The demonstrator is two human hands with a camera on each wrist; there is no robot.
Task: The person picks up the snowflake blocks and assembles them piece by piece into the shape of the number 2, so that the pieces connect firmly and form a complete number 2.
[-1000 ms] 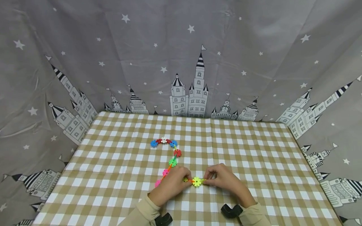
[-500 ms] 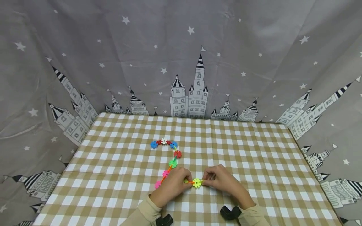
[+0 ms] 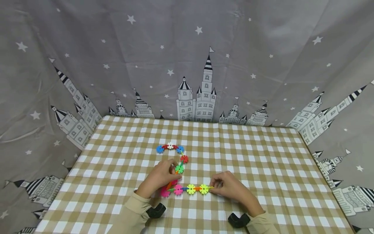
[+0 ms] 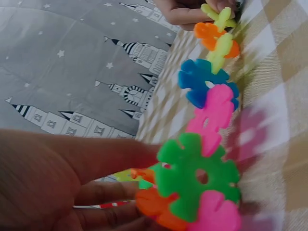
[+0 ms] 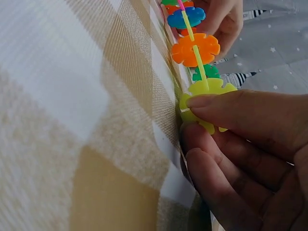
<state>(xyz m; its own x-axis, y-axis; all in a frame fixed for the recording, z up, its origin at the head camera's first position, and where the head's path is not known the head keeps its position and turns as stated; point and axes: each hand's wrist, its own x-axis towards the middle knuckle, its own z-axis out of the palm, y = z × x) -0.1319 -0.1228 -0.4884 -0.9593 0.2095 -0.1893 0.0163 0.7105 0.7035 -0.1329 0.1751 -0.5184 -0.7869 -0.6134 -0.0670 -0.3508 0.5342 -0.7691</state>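
A chain of plastic snowflake discs (image 3: 191,189) in several colours lies on the checked cloth, shaped like a 2. At its lower right end, my right hand (image 3: 229,187) pinches a yellow snowflake disc (image 5: 209,89) between thumb and fingers. My left hand (image 3: 159,177) is at the lower bend, thumb and fingers apart around the chain's diagonal stretch. In the left wrist view, its thumb comes near a green disc (image 4: 199,175), while the other fingers reach behind an orange disc (image 4: 161,207). Whether they touch is hard to tell. The left hand partly hides pink and orange discs.
A table with a brown-and-white checked cloth (image 3: 263,156) bears the chain. Behind and at the sides hangs a grey curtain (image 3: 146,39) with printed castles and stars. Each wrist carries a black mount (image 3: 239,220).
My left hand has let go near the yellow disc and moved left and up to the chain's bend, uncovering pink, blue and yellow discs. The right hand keeps its pinch in place.
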